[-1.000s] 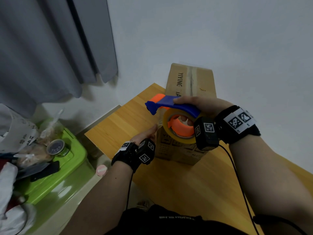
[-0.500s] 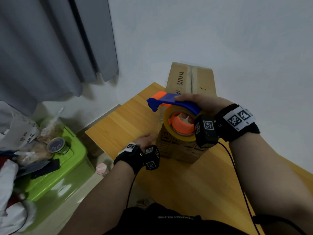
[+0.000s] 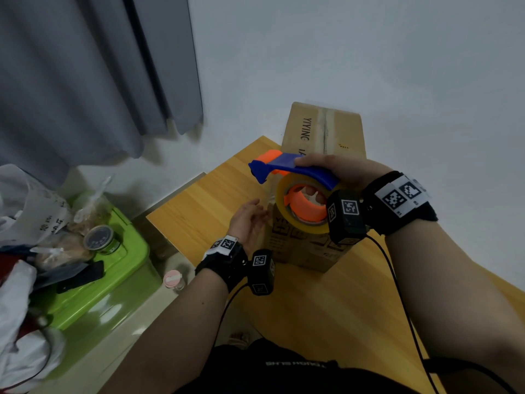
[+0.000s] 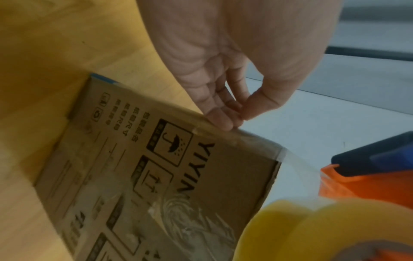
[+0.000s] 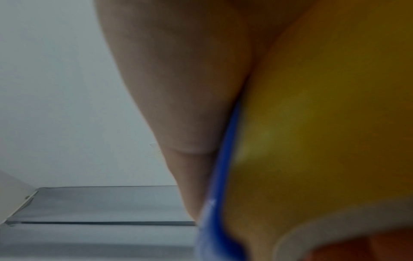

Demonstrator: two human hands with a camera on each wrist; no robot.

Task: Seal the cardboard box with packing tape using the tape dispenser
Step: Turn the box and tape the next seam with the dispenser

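1. A white wall [image 3: 369, 52] and a grey curtain [image 3: 85, 66] stand behind a wooden tabletop [image 3: 199, 200]. A green bin [image 3: 113, 268] full of bags sits low on the left.
2. The cardboard box [image 3: 321, 129] stands on the tabletop, close to the wall. It is long. Its long side runs from the person away to the wall. The top seam runs the same way.
3. The right hand [image 3: 338, 169] grips the tape dispenser [image 3: 295, 169] by its blue handle, just above the near end of the box. The blue nose points left. The yellow tape roll [image 3: 287, 211] hangs under the handle.
4. The left hand [image 4: 223, 74] is loose and holds nothing. Its fingertips [image 4: 221, 118] touch the top near edge of the box.
5. A clear strip of tape [image 4: 299, 164] runs from the box corner to the dispenser.
6. The box looks light and stiff, so it may slide. I think a flat hand on its side keeps it still.
7. The dispenser is hard plastic. The handle is the best place to hold it. The tape is thin and sticky, so it can fold onto itself.
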